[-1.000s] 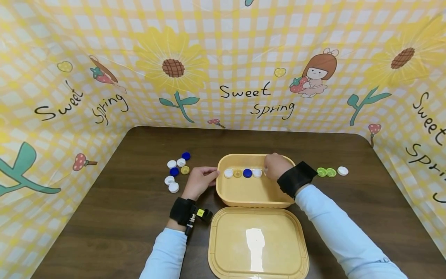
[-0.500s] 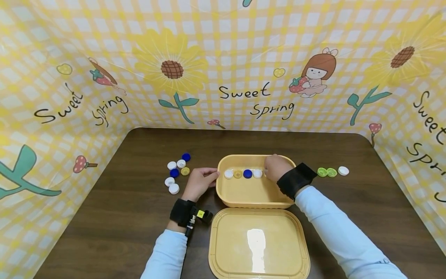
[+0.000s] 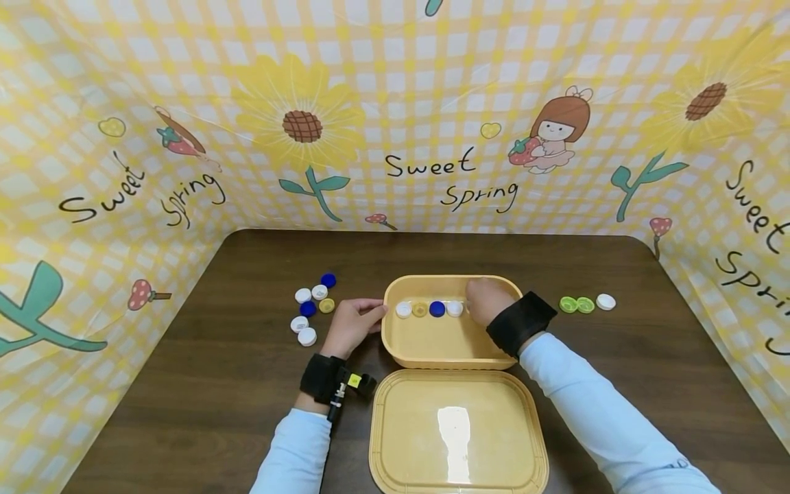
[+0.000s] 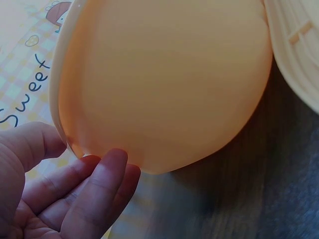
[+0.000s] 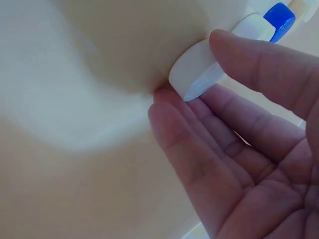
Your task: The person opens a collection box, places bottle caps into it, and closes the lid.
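Note:
My left hand (image 3: pixel 350 328) holds the left end of a yellow plastic box (image 3: pixel 446 346), its fingertips at the rim in the left wrist view. Inside the box, a row of bottle caps runs rightward: a white cap (image 3: pixel 404 310), a yellow cap (image 3: pixel 420 309), a blue cap (image 3: pixel 437 309) and another white cap (image 3: pixel 454 309). At the right end of this row is my right hand (image 3: pixel 487 300). Between its thumb and fingers it pinches a white bottle cap (image 5: pixel 194 68), seen in the right wrist view beside the row. The head view hides that cap behind the hand.
The box's yellow lid (image 3: pixel 457 432) lies in front of it. Several white, blue and yellow caps (image 3: pixel 307 309) lie loosely on the dark table (image 3: pixel 185 384) to the left. Two green caps (image 3: pixel 577 304) and a white cap (image 3: pixel 606 302) lie right of the box.

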### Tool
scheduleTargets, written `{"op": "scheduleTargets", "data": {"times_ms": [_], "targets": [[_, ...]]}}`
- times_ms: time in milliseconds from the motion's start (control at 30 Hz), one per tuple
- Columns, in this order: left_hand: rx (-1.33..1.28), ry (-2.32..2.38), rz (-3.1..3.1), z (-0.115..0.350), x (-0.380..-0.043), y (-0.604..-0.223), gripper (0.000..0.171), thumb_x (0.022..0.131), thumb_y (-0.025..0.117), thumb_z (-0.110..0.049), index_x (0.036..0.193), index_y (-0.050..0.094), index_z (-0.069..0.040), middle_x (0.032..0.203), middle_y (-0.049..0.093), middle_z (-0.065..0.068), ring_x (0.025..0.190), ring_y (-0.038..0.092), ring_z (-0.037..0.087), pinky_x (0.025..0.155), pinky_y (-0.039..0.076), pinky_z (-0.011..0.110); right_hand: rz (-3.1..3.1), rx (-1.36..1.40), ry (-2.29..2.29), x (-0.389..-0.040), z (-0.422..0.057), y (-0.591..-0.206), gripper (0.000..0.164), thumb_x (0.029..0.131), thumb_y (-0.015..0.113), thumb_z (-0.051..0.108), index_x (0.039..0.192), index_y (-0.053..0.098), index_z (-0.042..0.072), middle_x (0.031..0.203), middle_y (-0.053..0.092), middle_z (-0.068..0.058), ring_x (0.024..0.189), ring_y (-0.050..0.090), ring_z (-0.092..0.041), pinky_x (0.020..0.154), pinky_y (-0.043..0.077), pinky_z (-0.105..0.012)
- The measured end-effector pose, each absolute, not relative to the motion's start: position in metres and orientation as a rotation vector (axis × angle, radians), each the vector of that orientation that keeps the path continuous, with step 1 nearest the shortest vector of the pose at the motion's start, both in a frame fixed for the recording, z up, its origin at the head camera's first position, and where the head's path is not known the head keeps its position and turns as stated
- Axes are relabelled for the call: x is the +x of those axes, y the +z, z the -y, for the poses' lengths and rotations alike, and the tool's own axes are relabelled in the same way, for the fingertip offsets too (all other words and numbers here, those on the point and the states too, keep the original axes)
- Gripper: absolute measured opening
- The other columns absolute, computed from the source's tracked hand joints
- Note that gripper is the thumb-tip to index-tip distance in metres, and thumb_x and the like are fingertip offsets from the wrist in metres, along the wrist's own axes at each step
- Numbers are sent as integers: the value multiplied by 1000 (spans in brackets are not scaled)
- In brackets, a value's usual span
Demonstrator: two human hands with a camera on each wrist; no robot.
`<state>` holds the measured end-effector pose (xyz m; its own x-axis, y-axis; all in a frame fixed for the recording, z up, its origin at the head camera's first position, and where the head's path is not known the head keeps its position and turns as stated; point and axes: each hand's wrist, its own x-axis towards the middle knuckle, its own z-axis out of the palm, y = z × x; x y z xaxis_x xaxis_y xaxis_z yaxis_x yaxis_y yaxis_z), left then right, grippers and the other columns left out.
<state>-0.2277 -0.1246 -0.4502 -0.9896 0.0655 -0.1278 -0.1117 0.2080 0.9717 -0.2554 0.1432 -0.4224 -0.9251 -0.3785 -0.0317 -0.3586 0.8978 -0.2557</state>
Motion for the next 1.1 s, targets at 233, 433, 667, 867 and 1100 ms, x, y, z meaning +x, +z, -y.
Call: {"op": "scheduleTargets", "data": {"times_ms": [233, 433, 667, 867, 1100], "targets": [[-52, 1887, -2329, 125, -227, -450, 26, 93, 66, -10, 114, 69, 4, 109, 68, 19, 92, 69, 28, 74, 58, 32, -2980, -565, -389, -255, -143, -423, 25, 85, 62, -4, 63, 53, 5, 59, 47, -6, 53, 45, -21, 48, 38, -29], [-61, 1886, -2328, 125, -227, -450, 26, 93, 67, -11, 114, 69, 3, 110, 68, 19, 93, 69, 28, 74, 58, 32, -2971, -549, -399, -253, -143, -421, 27, 85, 61, -4, 61, 51, 6, 58, 45, -5, 52, 43, -20, 48, 37, -28], [-63, 1881, -2333, 125, -228, -451, 26, 93, 67, -12, 114, 70, 3, 110, 67, 18, 92, 69, 26, 74, 58, 31, -2974, -562, -407, -253, -146, -417, 29, 83, 62, -2, 59, 50, 7, 56, 44, -3, 51, 41, -18, 48, 35, -28], [-59, 1883, -2337, 124, -228, -450, 25, 93, 66, -11, 114, 69, 3, 110, 67, 19, 93, 69, 28, 74, 58, 31, -2984, -591, -380, -254, -153, -407, 25, 79, 71, 4, 62, 53, 6, 60, 44, -3, 56, 41, -20, 54, 36, -29], [-56, 1884, -2340, 124, -226, -449, 26, 93, 66, -11, 115, 69, 4, 108, 68, 19, 91, 69, 28, 73, 58, 31, -2960, -561, -392, -245, -158, -381, 17, 79, 76, 3, 93, 70, -5, 86, 66, -16, 74, 59, -26, 68, 50, -36]]}}
